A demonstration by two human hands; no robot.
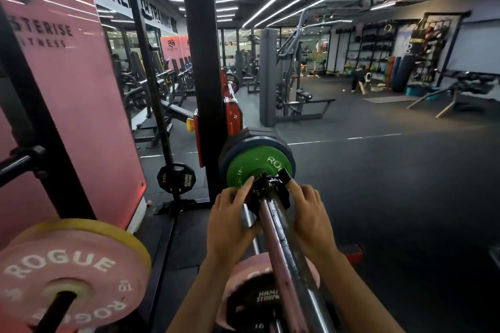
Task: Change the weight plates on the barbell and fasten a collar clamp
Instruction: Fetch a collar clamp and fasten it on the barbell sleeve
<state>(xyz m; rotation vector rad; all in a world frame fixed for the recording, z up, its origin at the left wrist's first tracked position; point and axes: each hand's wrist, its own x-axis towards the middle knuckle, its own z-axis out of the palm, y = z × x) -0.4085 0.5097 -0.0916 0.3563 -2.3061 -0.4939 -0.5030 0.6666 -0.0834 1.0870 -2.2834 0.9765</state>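
On the near sleeve, my left hand [230,220] and right hand [311,213] pinch the collar clamp [269,190]; I'd seat it flush against the green plate [251,167] before locking.

glossy scuffed metal barbell sleeve [284,246], matt green plate [257,167]

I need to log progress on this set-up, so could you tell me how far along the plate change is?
Done: a green plate sits outermost on the barbell sleeve, against darker plates behind it. In hand: the left hand and right hand both grip the black collar clamp on the sleeve beside the green plate. Left: closing the clamp; I cannot tell whether it is locked.
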